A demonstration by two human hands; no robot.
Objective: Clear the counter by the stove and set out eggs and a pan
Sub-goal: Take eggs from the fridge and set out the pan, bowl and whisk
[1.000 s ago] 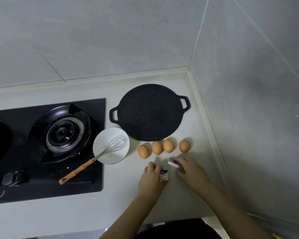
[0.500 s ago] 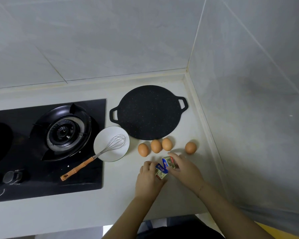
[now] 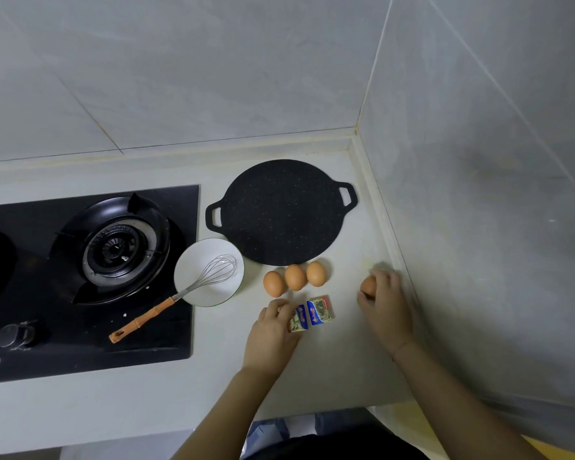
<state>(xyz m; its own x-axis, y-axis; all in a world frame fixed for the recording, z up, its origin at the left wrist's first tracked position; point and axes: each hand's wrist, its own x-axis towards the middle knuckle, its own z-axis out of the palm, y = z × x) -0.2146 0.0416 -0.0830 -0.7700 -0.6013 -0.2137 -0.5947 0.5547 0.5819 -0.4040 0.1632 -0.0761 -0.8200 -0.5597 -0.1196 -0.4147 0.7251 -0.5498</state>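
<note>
A flat black two-handled pan [image 3: 281, 212] lies on the pale counter [image 3: 346, 360] near the corner. Three brown eggs [image 3: 294, 277] sit in a row in front of it. A fourth egg [image 3: 368, 287] lies off to the right, and my right hand [image 3: 385, 302] curls its fingers round it. Two small foil-wrapped packets [image 3: 309, 313] lie side by side in front of the eggs. My left hand [image 3: 273, 330] holds the left packet at its edge.
A white bowl [image 3: 193, 293] with an orange-handled whisk [image 3: 173, 298] stands at the right edge of the black gas hob [image 3: 90, 270]. Tiled walls close the counter at the back and on the right. The counter's front edge runs close to my body.
My right hand let go of its packet beside the left one and moved right to the stray egg. That egg had rolled right, away from the row. My left hand stayed put.
</note>
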